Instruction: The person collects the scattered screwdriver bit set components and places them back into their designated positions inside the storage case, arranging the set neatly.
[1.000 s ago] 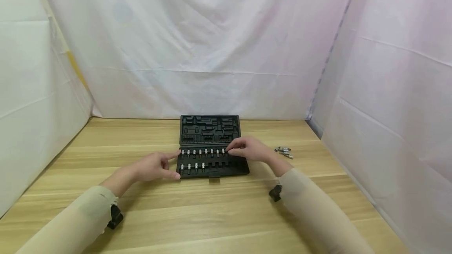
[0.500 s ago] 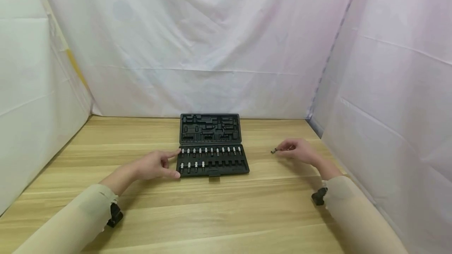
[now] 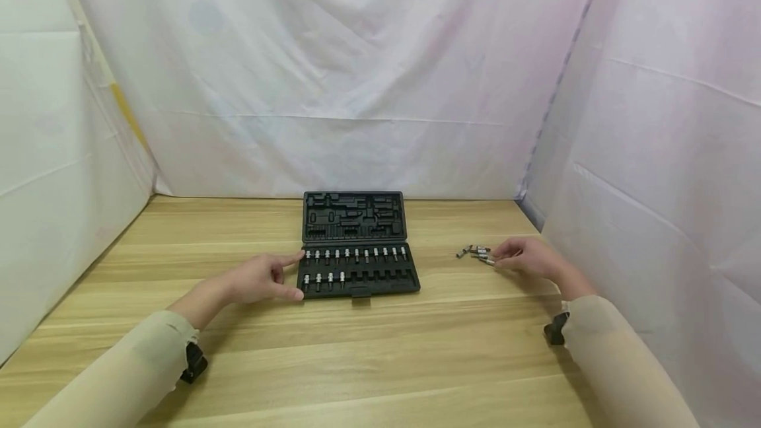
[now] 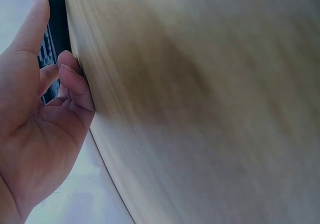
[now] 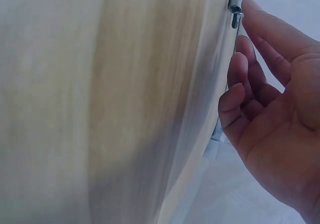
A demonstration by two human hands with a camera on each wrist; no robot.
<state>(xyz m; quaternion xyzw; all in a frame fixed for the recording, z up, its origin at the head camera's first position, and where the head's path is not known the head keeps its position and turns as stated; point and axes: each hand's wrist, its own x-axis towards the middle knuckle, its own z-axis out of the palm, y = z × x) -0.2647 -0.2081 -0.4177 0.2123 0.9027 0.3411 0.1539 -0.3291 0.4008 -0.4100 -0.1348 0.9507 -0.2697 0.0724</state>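
Observation:
The black case (image 3: 353, 269) lies unfolded, with silver-topped bits (image 3: 357, 255) along its upper row and several at the left of the lower row. Against the case's left edge rest the thumb and index finger of the left hand (image 3: 258, 279); the left wrist view shows this hand (image 4: 40, 98) with its other fingers loosely bent. The right hand (image 3: 529, 259) is at the right side of a small pile of loose bits (image 3: 480, 251). In the right wrist view, the thumb of the right hand (image 5: 275, 83) is beside a metal bit (image 5: 235, 1), its other fingers loosely bent.
The wooden table (image 3: 333, 362) extends around the case and the pile. White sheets (image 3: 333, 71) stand behind and on both sides. Empty slots (image 3: 380, 277) show at the right of the case's lower row.
From the case, the right hand has moved right to the loose bits, then a little further right. One bit of the pile now lies turned at its left. The left hand has stayed in place.

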